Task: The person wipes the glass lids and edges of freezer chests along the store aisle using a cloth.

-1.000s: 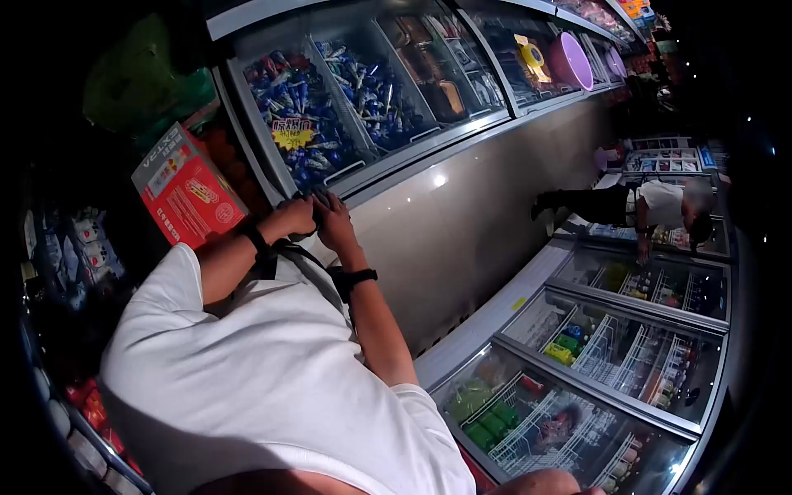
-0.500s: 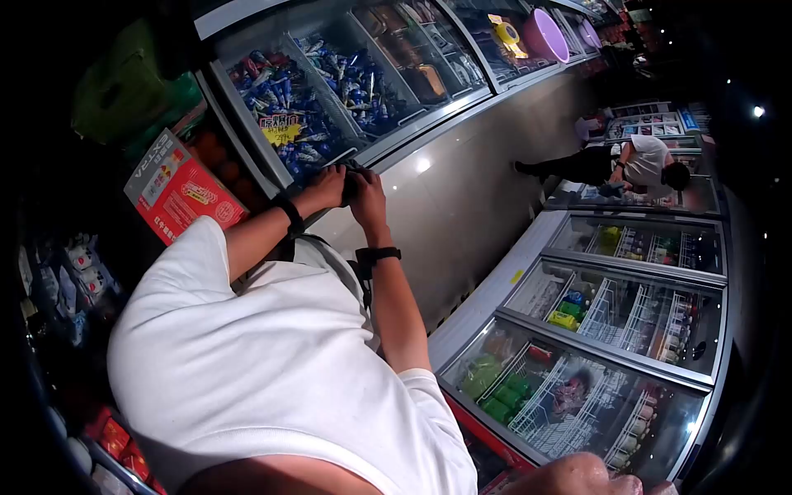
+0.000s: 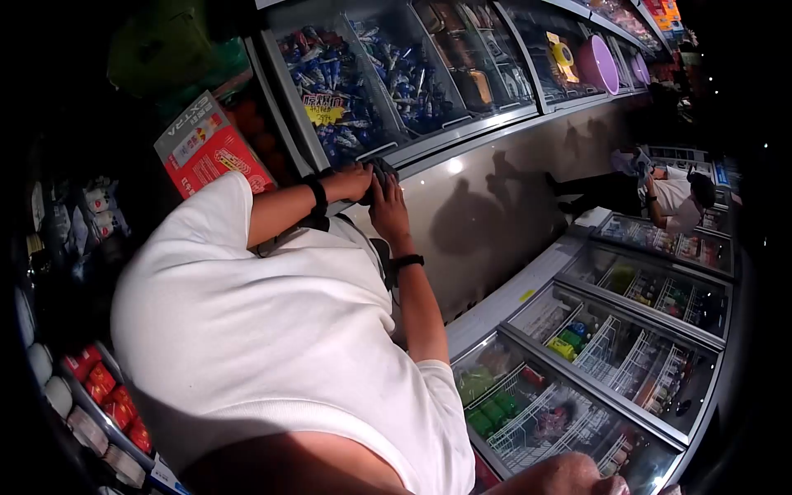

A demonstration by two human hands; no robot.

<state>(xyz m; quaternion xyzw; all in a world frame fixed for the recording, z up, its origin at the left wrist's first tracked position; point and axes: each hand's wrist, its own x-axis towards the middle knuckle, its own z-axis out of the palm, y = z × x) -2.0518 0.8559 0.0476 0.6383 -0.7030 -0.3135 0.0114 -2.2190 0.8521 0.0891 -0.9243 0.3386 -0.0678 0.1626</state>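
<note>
A dark, bunched item (image 3: 381,169), perhaps cloth, lies at the near corner of the chest freezer's metal rim (image 3: 429,147). My left hand (image 3: 352,182) has its fingers closed round its left side. My right hand (image 3: 389,211) grips it from the lower right, fingers bent over it. The two hands are close together, with a black band on each wrist. Behind the item, under the freezer glass, lie many blue wrapped packs (image 3: 404,78) and a yellow price sign (image 3: 323,114).
To the left stands a red and grey box (image 3: 214,148). Glass-topped freezers (image 3: 627,375) run along the right. A person (image 3: 672,194) stands at the far right, holding something light. A purple basin (image 3: 597,64) sits on the far freezers. Tiled floor (image 3: 470,206) lies between the rows.
The view has shifted, so the freezers appear farther right. My hands stay on the dark item, with its bulk now showing above them. The other person has raised their hands, and shadows have appeared on the floor.
</note>
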